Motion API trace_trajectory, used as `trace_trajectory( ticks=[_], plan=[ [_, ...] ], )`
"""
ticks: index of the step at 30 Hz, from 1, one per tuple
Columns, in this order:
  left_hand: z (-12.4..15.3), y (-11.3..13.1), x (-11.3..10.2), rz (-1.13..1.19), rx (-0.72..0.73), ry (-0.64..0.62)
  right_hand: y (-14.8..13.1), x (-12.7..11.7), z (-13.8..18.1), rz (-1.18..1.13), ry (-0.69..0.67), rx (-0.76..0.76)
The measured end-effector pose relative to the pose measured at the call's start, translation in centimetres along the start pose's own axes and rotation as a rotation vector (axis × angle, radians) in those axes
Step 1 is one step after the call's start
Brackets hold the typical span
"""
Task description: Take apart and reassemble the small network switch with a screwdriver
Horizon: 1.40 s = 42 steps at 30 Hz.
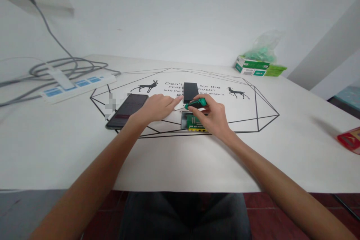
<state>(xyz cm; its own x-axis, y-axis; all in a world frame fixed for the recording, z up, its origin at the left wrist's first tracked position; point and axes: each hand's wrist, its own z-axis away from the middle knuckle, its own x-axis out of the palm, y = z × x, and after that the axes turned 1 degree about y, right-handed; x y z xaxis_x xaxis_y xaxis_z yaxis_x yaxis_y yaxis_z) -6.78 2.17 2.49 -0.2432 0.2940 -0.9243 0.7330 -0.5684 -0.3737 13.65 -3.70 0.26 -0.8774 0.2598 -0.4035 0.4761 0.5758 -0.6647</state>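
My right hand is closed around a screwdriver with a green and black handle, its shaft not clearly visible. Beneath that hand lies a green circuit board with a yellow strip along its near edge, partly covered by my fingers. My left hand rests to the left, its index finger stretched out toward the screwdriver's end and nothing seen in its grasp. Just beyond both hands, a flat black rectangular panel lies on the table. Beside my left wrist is a dark smartphone, screen up.
The white table carries printed deer and lettering. A power strip and coiled grey cables occupy the left. Green and white boxes with a plastic bag stand at the back right. A red package sits at the right edge.
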Motion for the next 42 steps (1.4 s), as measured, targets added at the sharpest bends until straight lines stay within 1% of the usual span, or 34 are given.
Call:
trace_trajectory(
  ticks=[3, 6, 12, 20, 25, 34, 38, 42],
  plan=[
    [-0.1, -0.4, 0.4, 0.037, -0.001, 0.011, 0.1, 0.1, 0.0, -0.012, -0.001, 0.013],
    [-0.2, -0.4, 0.2, 0.056, -0.018, 0.009, 0.1, 0.1, 0.1, -0.006, 0.001, 0.021],
    [-0.1, -0.4, -0.1, -0.012, -0.03, -0.033, 0.0, 0.1, 0.1, 0.009, 0.009, 0.055],
    [0.0, -0.2, -0.3, -0.01, -0.017, -0.001, -0.3, -0.1, 0.1, 0.026, 0.009, 0.035],
    [0.1, -0.1, -0.5, -0.072, -0.007, -0.035, -0.5, -0.1, 0.0, 0.039, 0.014, 0.035],
    [0.0, 0.0, -0.7, 0.051, -0.033, 0.003, -0.3, -0.1, 0.1, 0.047, 0.011, 0.018],
    [0.0, 0.1, -0.7, 0.035, -0.033, -0.023, -0.3, -0.2, 0.1, 0.048, 0.021, 0.013],
    [0.0, 0.0, -0.4, 0.022, -0.01, -0.012, -0.3, -0.2, 0.1, 0.032, 0.019, 0.006]
  ],
)
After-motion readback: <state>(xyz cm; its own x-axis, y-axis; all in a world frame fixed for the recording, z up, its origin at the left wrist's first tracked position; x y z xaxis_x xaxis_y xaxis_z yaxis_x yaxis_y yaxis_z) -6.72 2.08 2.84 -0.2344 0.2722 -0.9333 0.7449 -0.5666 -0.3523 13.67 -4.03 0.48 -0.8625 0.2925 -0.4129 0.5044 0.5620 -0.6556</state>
